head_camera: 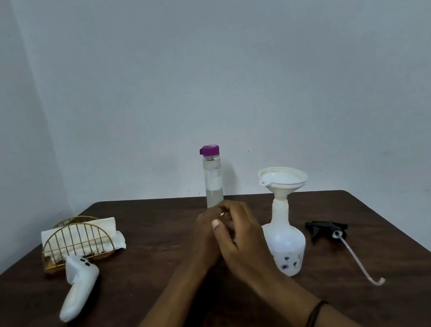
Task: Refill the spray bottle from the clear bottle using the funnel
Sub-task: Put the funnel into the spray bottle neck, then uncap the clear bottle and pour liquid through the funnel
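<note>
The clear bottle (213, 183), capped in purple, is stood upright on the table (172, 295), its base gripped by both the left hand (208, 237) and right hand (238, 239). Just right, the funnel (283, 181) is seated in the spray bottle (286, 242).

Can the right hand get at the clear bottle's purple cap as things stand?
Probably yes. The purple cap stands clear above both hands, nothing over it; the right hand sits just below, and the funnel stands off to the right.
</note>
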Tool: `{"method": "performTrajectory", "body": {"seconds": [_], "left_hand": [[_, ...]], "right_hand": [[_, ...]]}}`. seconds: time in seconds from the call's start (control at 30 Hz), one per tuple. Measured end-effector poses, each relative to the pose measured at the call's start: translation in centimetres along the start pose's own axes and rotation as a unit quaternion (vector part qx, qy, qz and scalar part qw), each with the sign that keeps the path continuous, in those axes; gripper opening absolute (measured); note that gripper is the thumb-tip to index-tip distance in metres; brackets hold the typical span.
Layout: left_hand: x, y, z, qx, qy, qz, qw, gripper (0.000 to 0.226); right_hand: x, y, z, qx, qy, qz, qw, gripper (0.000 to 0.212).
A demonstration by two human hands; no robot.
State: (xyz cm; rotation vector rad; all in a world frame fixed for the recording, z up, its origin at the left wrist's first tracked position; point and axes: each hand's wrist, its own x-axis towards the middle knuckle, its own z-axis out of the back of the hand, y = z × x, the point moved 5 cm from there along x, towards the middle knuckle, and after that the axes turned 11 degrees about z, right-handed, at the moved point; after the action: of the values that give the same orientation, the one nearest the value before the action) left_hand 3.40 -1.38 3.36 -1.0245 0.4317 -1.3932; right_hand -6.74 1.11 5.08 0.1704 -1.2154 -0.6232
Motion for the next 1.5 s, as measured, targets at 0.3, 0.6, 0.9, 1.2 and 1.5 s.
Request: {"method": "performTrajectory", "body": {"seconds": [0.3,0.6,0.9,1.2,1.5], "left_hand": [[5.5,1.8,2.8,0.006,-0.056,-0.017,0.998,0.019],[7.9,6.0,1.4,0.051,-0.072,0.027,0.996,0.053],[8.3,7.2,0.6,0.032,-0.080,0.016,0.996,0.050],[8.7,7.6,1.5,0.013,-0.086,0.025,0.996,0.050],[8.2,6.2,2.3,-0.026,-0.103,0.008,0.994,0.045]], "right_hand": [[5.7,-6.2,-5.2,-0.003,-0.040,-0.153,0.987,0.046],[10.1,-12.9,-8.4,-0.031,-0.017,-0.258,0.965,0.071],[10.6,-16.4,-10.9,0.015,-0.029,-0.304,0.952,0.059],[11.0,-16.7,-11.1,-0.003,-0.018,-0.314,0.949,0.050],[9.5,-14.4,-10.6,0.018,0.003,-0.282,0.959,0.043]]}}
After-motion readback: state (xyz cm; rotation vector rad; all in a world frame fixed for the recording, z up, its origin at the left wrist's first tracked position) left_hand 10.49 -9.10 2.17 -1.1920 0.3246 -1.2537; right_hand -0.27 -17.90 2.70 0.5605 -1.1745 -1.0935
